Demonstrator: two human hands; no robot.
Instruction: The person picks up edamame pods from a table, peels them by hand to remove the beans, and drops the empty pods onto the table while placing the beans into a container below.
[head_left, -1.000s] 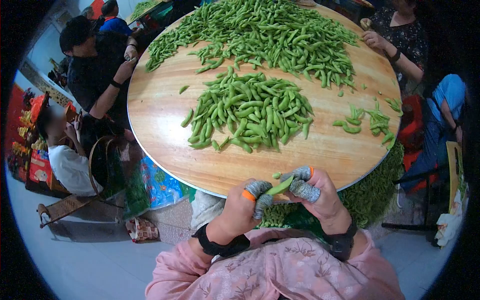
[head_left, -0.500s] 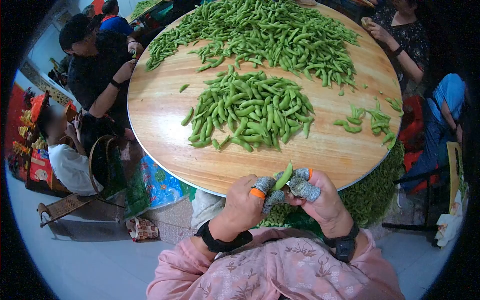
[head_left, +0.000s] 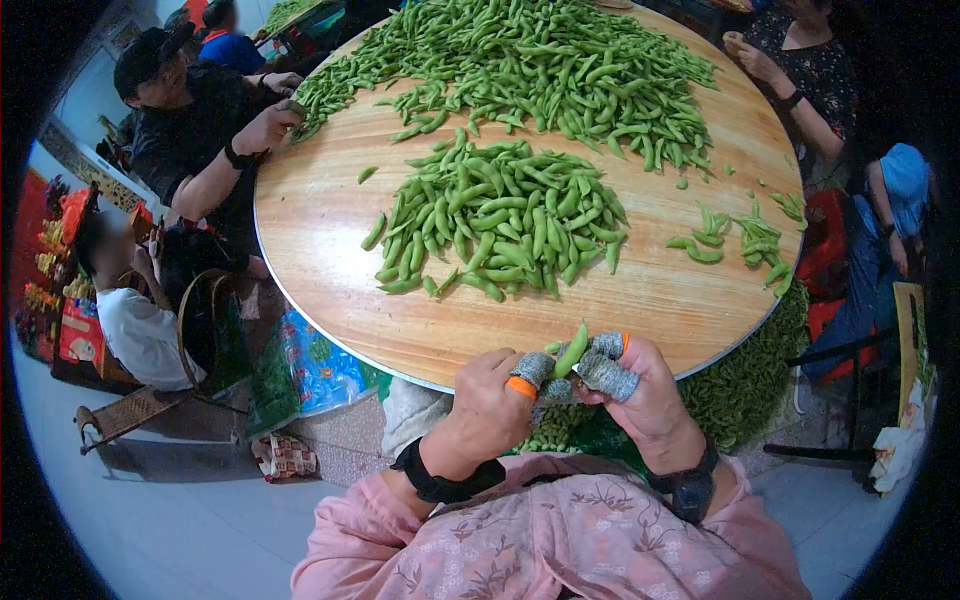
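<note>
A green edamame pod [head_left: 571, 352] stands tilted between my two hands, just past the table's near edge. My left hand [head_left: 492, 405] is closed in a pinch at the pod's lower end; grey knitted finger covers and an orange band are on its fingers. From the other side my right hand [head_left: 645, 392] also closes on the pod, its thumb and finger wrapped in the same grey covers. The fingertips partly hide the pod's lower end. Farther in on the round wooden table [head_left: 330, 290] lies a small heap of edamame pods [head_left: 500, 220].
A larger pod heap [head_left: 560, 65] covers the table's far side. Loose pods [head_left: 750, 240] lie at the right. Below the edge are a dark green pile [head_left: 750, 385] and shelled beans [head_left: 550, 430]. People sit around; one person's hand [head_left: 268, 128] is at the left rim.
The person at the left has reached a hand onto the table's rim by the large heap. My hands stay nearly in place, with the pod still between them.
</note>
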